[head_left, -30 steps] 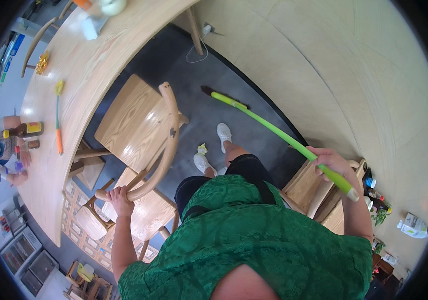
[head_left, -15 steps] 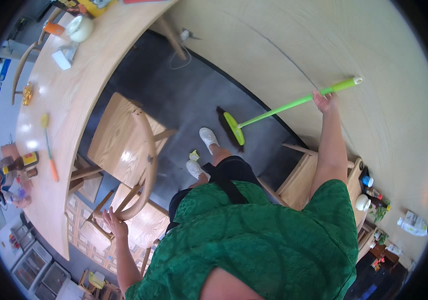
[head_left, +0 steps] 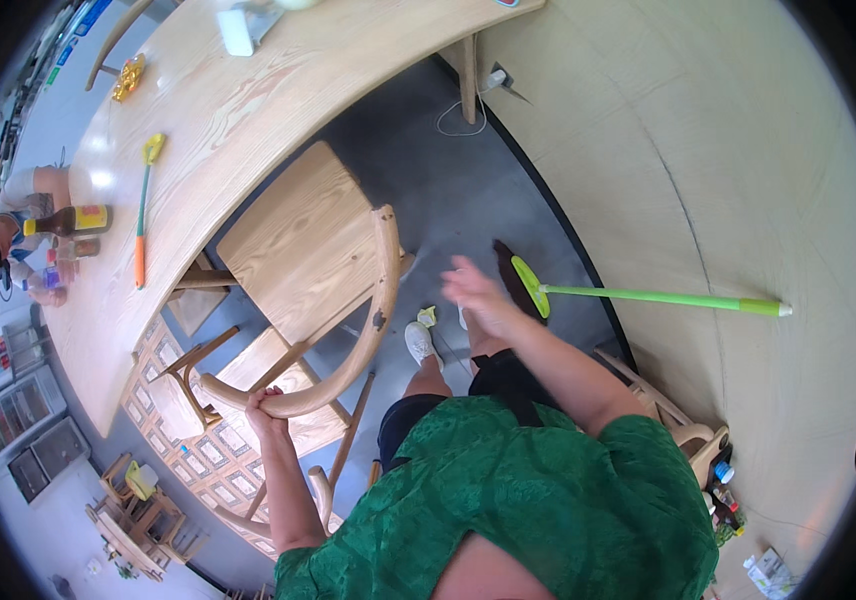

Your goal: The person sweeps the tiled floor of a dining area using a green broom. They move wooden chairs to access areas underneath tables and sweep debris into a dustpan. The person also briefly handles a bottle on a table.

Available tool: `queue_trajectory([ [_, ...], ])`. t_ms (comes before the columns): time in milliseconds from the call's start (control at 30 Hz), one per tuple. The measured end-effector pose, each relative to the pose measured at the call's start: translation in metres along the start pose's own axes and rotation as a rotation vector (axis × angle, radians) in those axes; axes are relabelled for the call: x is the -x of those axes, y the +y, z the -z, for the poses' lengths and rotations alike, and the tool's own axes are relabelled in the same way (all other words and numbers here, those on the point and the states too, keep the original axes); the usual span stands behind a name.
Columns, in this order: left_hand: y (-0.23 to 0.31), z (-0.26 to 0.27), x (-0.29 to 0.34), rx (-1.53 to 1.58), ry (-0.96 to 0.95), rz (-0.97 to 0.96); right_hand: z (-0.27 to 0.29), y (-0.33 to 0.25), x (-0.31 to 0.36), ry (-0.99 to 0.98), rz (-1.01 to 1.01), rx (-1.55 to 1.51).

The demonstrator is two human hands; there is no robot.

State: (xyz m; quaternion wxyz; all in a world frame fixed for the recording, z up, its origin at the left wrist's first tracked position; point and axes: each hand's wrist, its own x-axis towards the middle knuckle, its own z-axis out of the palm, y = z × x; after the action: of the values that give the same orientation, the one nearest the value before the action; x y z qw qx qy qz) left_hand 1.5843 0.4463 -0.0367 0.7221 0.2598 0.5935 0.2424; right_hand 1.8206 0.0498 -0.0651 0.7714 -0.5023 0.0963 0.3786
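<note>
Pale wooden chair with a curved backrest (head_left: 320, 262) stands on the dark grey floor (head_left: 448, 180) just beside the long light-wood table (head_left: 238, 110), its seat turned toward the table edge. Left hand (head_left: 264, 405) has its fingers closed around the chair's bent back rail at its lower end. Right hand (head_left: 476, 297) hangs free above the floor, fingers spread and holding nothing, blurred. Near it a green-handled broom (head_left: 648, 296) leans against the beige wall (head_left: 708, 150).
</note>
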Motion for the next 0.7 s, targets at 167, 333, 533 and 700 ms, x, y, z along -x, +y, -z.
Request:
queue_trajectory([
  [167,-0.012,-0.032,0.012,0.025,-0.056,0.014,-0.106,-0.033,-0.072,0.020,-0.025,-0.032],
  [333,-0.042,-0.124,0.020,0.057,-0.136,0.003,-0.075,-0.111,-0.132,0.114,0.078,-0.033],
  [533,-0.098,-0.250,0.036,-0.035,-0.248,-0.032,0.025,-0.183,-0.162,0.293,0.153,0.010],
  [700,-0.150,-0.348,0.061,-0.104,-0.388,-0.089,0.108,-0.241,-0.164,0.376,0.166,0.024],
])
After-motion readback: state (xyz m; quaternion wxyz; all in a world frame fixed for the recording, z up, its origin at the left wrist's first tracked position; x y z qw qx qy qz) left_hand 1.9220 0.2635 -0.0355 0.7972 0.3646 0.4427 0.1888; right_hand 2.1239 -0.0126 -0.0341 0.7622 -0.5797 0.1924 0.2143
